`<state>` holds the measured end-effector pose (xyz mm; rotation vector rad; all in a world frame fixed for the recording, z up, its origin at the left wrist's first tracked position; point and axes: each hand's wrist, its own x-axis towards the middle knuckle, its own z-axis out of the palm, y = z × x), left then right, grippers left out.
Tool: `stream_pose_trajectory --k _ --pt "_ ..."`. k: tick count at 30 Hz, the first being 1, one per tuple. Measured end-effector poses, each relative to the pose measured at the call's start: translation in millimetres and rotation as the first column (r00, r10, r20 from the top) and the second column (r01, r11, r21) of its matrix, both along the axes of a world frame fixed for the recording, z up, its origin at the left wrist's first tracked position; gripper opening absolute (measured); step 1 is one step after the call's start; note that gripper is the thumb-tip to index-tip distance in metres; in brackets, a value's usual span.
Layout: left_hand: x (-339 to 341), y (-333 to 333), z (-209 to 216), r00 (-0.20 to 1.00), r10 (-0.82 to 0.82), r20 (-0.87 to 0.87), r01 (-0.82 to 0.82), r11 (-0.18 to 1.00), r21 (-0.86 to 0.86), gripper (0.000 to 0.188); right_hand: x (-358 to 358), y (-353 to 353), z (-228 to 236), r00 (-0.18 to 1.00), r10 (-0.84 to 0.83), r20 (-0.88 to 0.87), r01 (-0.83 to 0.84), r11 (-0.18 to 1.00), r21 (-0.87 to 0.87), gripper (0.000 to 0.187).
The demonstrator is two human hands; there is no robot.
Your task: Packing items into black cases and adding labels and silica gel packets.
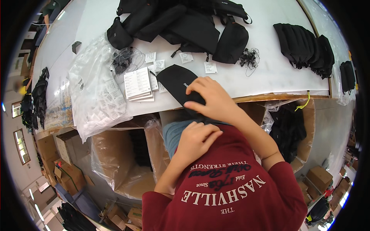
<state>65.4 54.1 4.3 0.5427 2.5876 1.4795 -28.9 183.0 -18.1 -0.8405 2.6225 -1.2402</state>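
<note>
A flat black fabric pouch (173,79) lies at the table's near edge, its lower end reaching past the edge toward my lap. My right hand (214,98) is on its right side, thumb and bent fingers pressed on the cloth with a gap between them. Close to my body, below the pouch, my left hand (195,139) is closed, fingers curled and thumb pressed in; whatever it may hold is hidden. Left of the pouch are a stack of white printed cards (137,82) and clear plastic bags (98,90). Small white labels (185,57) lie beyond it.
A heap of black pouches (185,29) covers the far middle of the white table (266,79). Tangled black strings (249,57) lie nearby. A row of black pouches (296,44) sits at the right. Open, plastic-lined cartons (115,154) stand under the table edge.
</note>
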Motion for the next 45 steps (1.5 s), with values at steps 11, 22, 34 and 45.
stream_pose_trajectory --k 11,22,34,45 --pt "-31.9 -27.9 -12.1 0.921 0.247 -0.303 -0.322 0.917 -0.233 0.036 3.3 13.6 -10.4 0.967 -0.249 -0.05 0.25 0.968 0.002 0.017" --pt "-46.1 -36.0 -16.4 0.818 -0.067 -0.571 -0.125 0.949 -0.291 0.032 25.6 33.8 34.8 0.969 -0.215 0.118 0.22 0.975 -0.029 0.016" --pt "-39.2 -31.2 -18.4 0.949 -0.209 -0.238 0.063 0.862 -0.504 0.043 32.2 35.2 33.3 0.978 -0.198 0.067 0.204 0.972 -0.12 0.015" --pt "-40.0 -41.4 -5.2 0.809 -0.076 -0.582 -0.101 0.959 -0.265 0.029 36.2 35.8 46.0 0.984 -0.175 0.017 0.175 0.975 -0.137 0.027"
